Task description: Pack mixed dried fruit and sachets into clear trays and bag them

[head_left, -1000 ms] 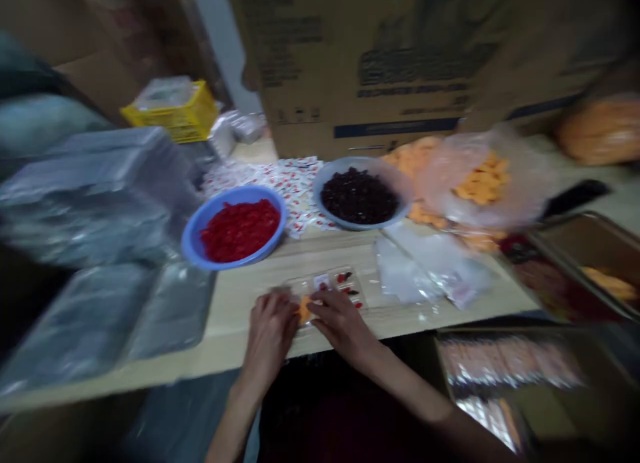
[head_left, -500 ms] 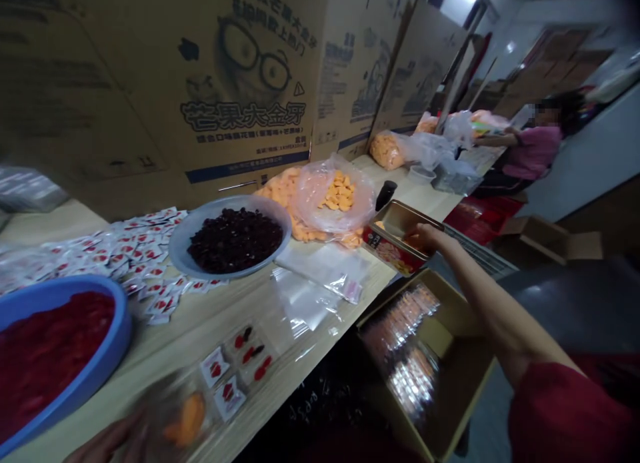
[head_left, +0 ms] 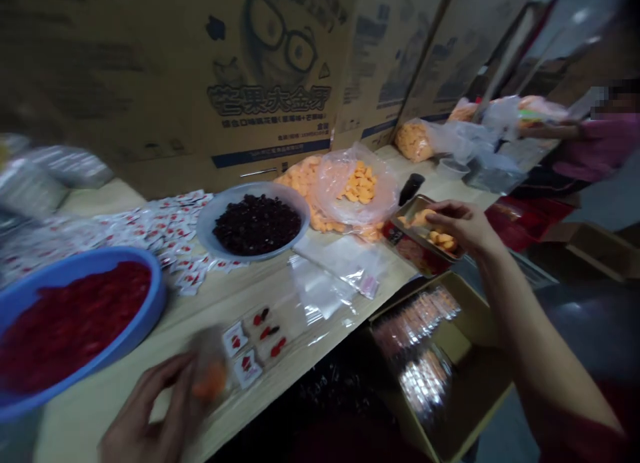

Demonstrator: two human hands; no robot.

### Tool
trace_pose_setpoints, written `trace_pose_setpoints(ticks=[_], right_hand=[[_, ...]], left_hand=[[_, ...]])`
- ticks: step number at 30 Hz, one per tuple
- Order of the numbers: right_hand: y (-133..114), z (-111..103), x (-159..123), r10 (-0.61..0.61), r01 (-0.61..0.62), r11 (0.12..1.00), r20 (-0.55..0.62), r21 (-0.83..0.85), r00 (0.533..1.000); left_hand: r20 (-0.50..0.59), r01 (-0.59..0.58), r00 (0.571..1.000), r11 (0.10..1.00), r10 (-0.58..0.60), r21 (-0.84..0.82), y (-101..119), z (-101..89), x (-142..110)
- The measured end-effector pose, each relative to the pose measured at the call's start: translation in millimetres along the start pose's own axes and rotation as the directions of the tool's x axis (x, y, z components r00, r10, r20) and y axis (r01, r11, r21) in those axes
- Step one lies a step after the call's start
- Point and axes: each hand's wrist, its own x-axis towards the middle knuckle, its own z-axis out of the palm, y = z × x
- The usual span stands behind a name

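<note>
My left hand [head_left: 150, 406] is at the near edge of the table, its fingers closed on the blurred end of a clear plastic pack. An orange candy piece [head_left: 211, 382] shows inside that end. Further along the pack are two small white sachets [head_left: 242, 354] with red prints and several red and dark pieces [head_left: 269, 332]. On the right, my right hand [head_left: 465, 226] pinches an orange candy [head_left: 424, 218] over a rectangular tin [head_left: 420, 258], which holds more orange candies [head_left: 442, 240].
A blue basin [head_left: 150, 316] of red pieces, a pale bowl [head_left: 207, 226] of dark pieces and scattered sachets [head_left: 190, 273] line the table. Behind are a bag of orange candies [head_left: 383, 200] and large cartons [head_left: 165, 83]. An open box [head_left: 493, 410] stands below; another person [head_left: 607, 140] sits far right.
The view has swung left. My right hand has risen from inside the tin with an orange candy between its fingers. More of my left hand shows at the pack.
</note>
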Motion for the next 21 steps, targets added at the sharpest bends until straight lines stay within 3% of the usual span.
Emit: trace_pose_setpoints(ticks=[3,5,8,11,14,17,19,21], right_hand=[[-23,86,-53,-0.109,0.071,0.980,0.207,0.186,0.972],[-35,155,-92,-0.148,0.048,0.962,0.366,0.268,0.919],[-50,251,-153,-0.238,0.037,0.932,0.533,0.359,0.812],[-61,319,-204,-0.439,0.232,0.883,0.538,0.409,0.720],[-60,358,-240,-0.632,0.518,0.772,0.525,0.367,0.570],[-47,379,-263,-0.692,0.668,0.676,0.583,0.313,0.426],[-36,385,-272,-0.694,0.692,0.654,0.605,0.304,0.390],[-24,385,-276,-0.692,0.656,0.672,0.606,0.343,0.393]], left_hand=[[0.088,0.054,0.995,0.978,-0.037,-0.203,39,0.3,7],[0.099,0.110,0.992,0.949,-0.084,-0.296,49,-4.6,17],[0.043,0.227,0.972,0.890,-0.229,-0.395,40,-23.0,24],[0.155,0.356,0.934,0.804,-0.321,-0.477,26,-38.9,16],[0.256,0.429,0.903,0.734,-0.345,-0.527,12,-39.2,3],[0.226,0.433,0.901,0.747,-0.370,-0.504,-4,-32.0,-7],[0.208,0.407,0.913,0.810,-0.351,-0.422,-14,-28.2,-13],[0.202,0.350,0.932,0.890,-0.300,-0.293,-21,-25.5,-19]])
